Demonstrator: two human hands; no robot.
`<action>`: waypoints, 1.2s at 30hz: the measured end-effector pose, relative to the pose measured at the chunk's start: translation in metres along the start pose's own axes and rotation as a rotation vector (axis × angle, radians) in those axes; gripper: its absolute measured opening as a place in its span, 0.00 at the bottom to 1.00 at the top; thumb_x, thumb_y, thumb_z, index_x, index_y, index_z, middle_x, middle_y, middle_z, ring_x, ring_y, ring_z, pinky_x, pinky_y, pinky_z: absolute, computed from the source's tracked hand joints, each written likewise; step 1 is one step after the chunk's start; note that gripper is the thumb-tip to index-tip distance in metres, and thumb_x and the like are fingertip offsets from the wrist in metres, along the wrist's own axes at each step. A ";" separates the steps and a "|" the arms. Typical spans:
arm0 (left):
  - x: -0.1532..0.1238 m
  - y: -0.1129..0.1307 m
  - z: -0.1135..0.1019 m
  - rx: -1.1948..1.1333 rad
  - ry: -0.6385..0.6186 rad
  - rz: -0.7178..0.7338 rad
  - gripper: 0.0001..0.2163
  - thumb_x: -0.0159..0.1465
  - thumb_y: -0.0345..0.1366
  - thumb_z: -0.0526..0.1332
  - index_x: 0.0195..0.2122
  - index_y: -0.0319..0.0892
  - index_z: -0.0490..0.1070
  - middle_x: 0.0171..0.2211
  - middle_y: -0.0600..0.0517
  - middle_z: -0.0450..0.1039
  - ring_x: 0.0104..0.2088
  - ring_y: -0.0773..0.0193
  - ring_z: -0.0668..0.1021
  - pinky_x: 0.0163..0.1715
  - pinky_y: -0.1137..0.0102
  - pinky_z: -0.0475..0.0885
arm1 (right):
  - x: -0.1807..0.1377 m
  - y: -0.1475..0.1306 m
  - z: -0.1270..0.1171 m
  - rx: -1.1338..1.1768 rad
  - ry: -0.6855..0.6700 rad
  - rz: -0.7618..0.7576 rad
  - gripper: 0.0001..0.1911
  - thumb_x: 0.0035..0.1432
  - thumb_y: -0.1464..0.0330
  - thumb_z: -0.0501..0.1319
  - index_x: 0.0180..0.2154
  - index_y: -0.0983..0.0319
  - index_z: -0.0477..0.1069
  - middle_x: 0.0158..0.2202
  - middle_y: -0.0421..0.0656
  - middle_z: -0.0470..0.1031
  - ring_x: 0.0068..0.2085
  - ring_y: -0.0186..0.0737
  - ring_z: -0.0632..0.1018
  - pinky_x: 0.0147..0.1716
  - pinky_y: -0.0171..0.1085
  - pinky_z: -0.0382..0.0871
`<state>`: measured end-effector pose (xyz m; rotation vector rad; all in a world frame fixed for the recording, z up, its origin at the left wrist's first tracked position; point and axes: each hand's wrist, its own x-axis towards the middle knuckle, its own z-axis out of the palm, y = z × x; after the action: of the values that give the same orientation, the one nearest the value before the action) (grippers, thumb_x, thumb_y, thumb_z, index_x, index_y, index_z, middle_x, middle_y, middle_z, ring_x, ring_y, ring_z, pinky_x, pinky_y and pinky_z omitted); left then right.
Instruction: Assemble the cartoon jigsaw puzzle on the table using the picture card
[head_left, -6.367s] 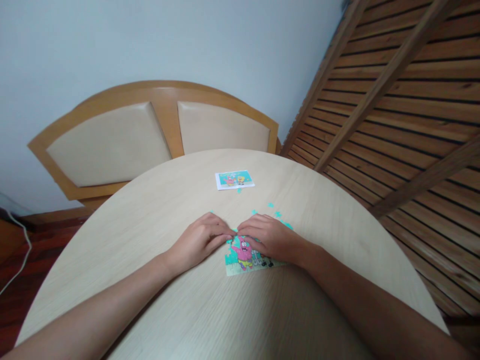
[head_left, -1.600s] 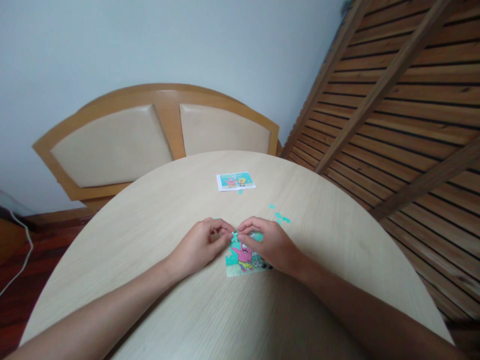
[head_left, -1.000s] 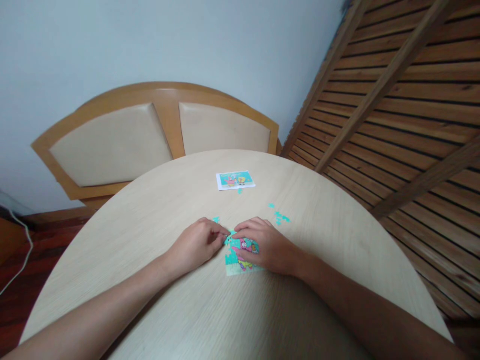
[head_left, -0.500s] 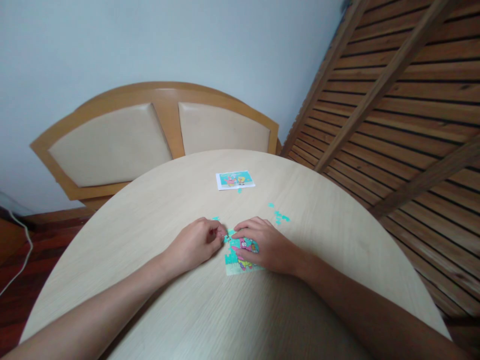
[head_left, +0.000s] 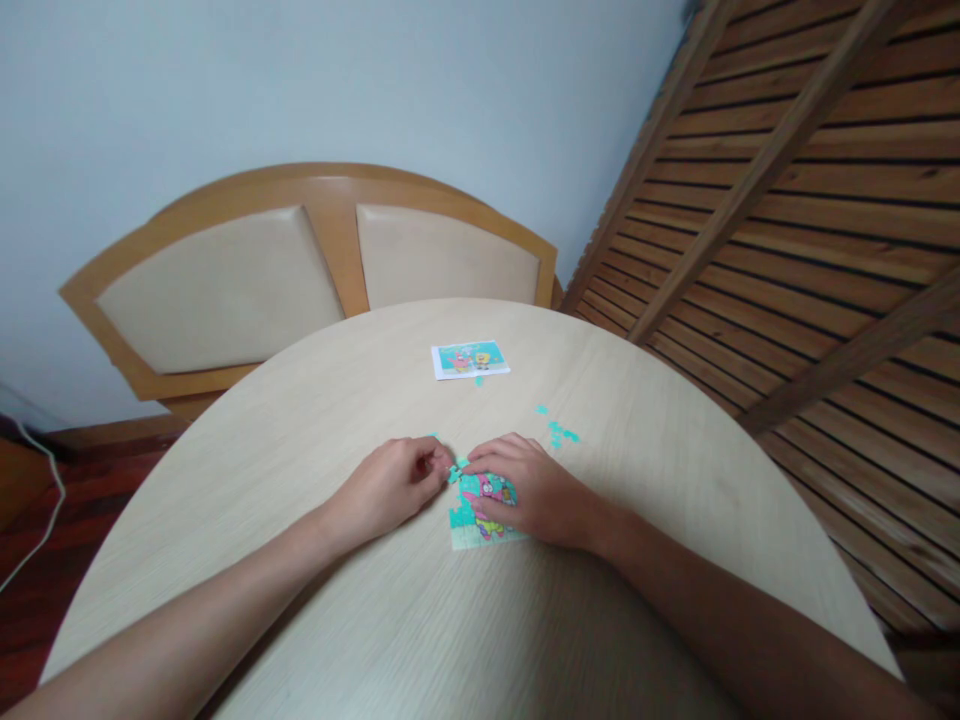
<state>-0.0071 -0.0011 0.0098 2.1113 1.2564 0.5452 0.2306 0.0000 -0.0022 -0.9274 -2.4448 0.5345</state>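
Note:
A partly assembled jigsaw puzzle lies on the table, showing a pink starfish character on turquoise. At its upper left corner my left hand pinches a small turquoise puzzle piece between thumb and fingers. Whether that piece is seated in the puzzle I cannot tell. My right hand rests over the puzzle's right side with fingers apart, covering part of the picture. Its fingertips touch the puzzle near the top edge and middle.
Several loose turquoise pieces lie beyond my right hand. Farther back is a reference picture card with one piece beside it. The round table stands before a cushioned wooden bench; a slatted wooden panel rises at right.
My left fingers have shifted very slightly at the puzzle's upper left corner, and the piece there shows more of its turquoise face. My right hand stays in place on the puzzle.

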 end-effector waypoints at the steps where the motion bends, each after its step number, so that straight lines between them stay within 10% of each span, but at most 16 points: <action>1: 0.000 0.001 0.000 -0.029 -0.003 0.009 0.09 0.66 0.37 0.58 0.36 0.41 0.76 0.28 0.53 0.76 0.27 0.66 0.73 0.29 0.73 0.65 | 0.001 -0.001 0.000 0.018 0.014 -0.002 0.15 0.60 0.63 0.69 0.49 0.59 0.76 0.50 0.46 0.78 0.52 0.47 0.75 0.53 0.47 0.65; 10: -0.001 0.012 0.002 -0.210 -0.005 0.035 0.09 0.66 0.38 0.60 0.37 0.39 0.76 0.28 0.53 0.75 0.28 0.67 0.71 0.28 0.74 0.64 | 0.006 -0.005 0.002 0.160 0.162 0.108 0.06 0.60 0.73 0.66 0.40 0.59 0.78 0.38 0.40 0.82 0.43 0.40 0.79 0.47 0.39 0.68; 36: -0.002 0.005 -0.002 -0.001 -0.109 0.026 0.09 0.62 0.34 0.59 0.37 0.40 0.79 0.28 0.53 0.76 0.27 0.67 0.70 0.28 0.74 0.64 | 0.003 0.002 0.001 0.041 0.006 -0.025 0.09 0.58 0.70 0.69 0.42 0.61 0.78 0.40 0.43 0.82 0.43 0.43 0.78 0.47 0.42 0.67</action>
<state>-0.0059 -0.0047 0.0144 2.1291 1.1692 0.4349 0.2290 0.0032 -0.0029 -0.8796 -2.4280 0.5698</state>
